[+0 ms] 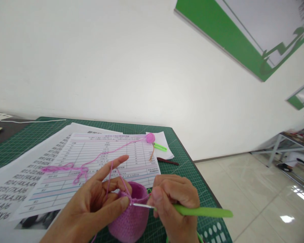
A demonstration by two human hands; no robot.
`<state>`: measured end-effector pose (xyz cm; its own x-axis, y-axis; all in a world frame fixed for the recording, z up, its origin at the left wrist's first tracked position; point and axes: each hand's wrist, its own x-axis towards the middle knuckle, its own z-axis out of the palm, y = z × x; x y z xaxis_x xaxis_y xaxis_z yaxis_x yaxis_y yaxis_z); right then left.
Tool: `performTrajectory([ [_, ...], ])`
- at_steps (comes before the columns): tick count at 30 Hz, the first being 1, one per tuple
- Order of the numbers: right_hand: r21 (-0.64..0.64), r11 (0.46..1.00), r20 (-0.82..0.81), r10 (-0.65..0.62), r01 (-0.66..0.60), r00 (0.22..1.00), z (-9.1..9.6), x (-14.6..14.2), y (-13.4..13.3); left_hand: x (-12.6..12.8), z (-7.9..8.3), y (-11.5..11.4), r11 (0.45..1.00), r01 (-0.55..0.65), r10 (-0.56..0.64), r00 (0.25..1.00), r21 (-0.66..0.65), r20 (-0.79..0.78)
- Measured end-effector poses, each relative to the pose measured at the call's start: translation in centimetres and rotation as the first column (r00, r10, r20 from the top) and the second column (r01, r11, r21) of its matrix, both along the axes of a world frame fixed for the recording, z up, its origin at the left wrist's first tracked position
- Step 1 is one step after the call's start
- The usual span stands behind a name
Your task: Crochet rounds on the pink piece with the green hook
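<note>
A cup-shaped piece of pink crochet point(131, 219) hangs from my left hand point(98, 199), its rim pinched between thumb and fingers. My left index finger is stretched out, with pink yarn looped over it and running down to the rim. In my right hand point(176, 202), a crochet hook point(205, 211) with a green handle is gripped like a pen. Its silver tip meets the rim right beside my left thumb. A small pink ball of yarn point(150, 138) lies at the back of the papers, with a strand leading to a loose pink tangle point(76, 168).
Printed sheets point(96, 152) cover much of the green cutting mat point(182, 152). By the yarn ball lie a bright green stitch marker or pin point(160, 147) and a dark brown strand point(168, 161). A white wall rises behind; tiled floor point(255, 189) is at right.
</note>
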<state>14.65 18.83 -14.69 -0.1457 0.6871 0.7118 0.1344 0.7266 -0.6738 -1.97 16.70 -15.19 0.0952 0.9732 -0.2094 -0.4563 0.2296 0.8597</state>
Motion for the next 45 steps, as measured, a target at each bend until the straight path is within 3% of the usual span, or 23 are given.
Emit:
performTrajectory([
  [3, 0.02, 1.0, -0.005, -0.021, 0.021, 1.0, 0.2, -0.2, 0.0, -0.1, -0.2, 0.0, 0.999, 0.038, -0.038, 0.999, -0.007, 0.024],
  [9, 0.221, 0.966, 0.103, -0.162, 0.137, 0.981, 0.5, -0.7, 0.1, -0.2, -0.3, 0.2, 0.995, 0.092, -0.089, 0.993, -0.038, 0.074],
  [11, 0.19, 0.972, 0.15, -0.172, 0.142, 0.974, 0.4, -0.8, 0.1, -0.3, -0.4, 0.2, 0.994, 0.103, -0.099, 0.992, -0.044, 0.075],
  [16, -0.074, 0.993, 0.138, -0.086, 0.097, 0.987, -0.3, -1.4, -0.1, -0.4, -0.5, 0.3, 0.994, 0.098, -0.095, 0.994, -0.057, 0.046],
  [22, -0.072, 0.972, 0.05, -0.218, 0.221, 0.975, -1.3, -2.7, -0.4, 0.1, -0.2, 0.1, 1.0, 0.015, -0.015, 0.997, 0.003, -0.075],
  [27, 0.139, 0.953, 0.034, -0.277, 0.27, 0.96, -1.5, -3.3, -0.3, 1.0, 0.4, -0.1, 0.996, -0.068, 0.078, 0.983, 0.066, -0.164],
  [32, 0.367, 0.856, 0.077, -0.419, 0.365, 0.905, -2.0, -3.4, -0.2, 1.5, 0.4, -0.5, 0.982, -0.176, 0.185, 0.968, 0.065, -0.171],
  [35, 0.398, 0.814, 0.099, -0.498, 0.424, 0.862, -2.3, -3.5, -0.4, 1.7, 0.4, -0.7, 0.973, -0.205, 0.222, 0.956, 0.103, -0.192],
  [40, 0.325, 0.853, 0.053, -0.447, 0.408, 0.893, -2.4, -3.5, -0.6, 1.5, 0.5, -0.6, 0.98, -0.16, 0.178, 0.97, 0.116, -0.165],
  [45, 0.223, 0.921, -0.013, -0.325, 0.319, 0.946, -2.2, -3.7, -0.5, 0.4, 0.0, -0.1, 0.997, -0.003, 0.002, 1.0, 0.078, 0.012],
])
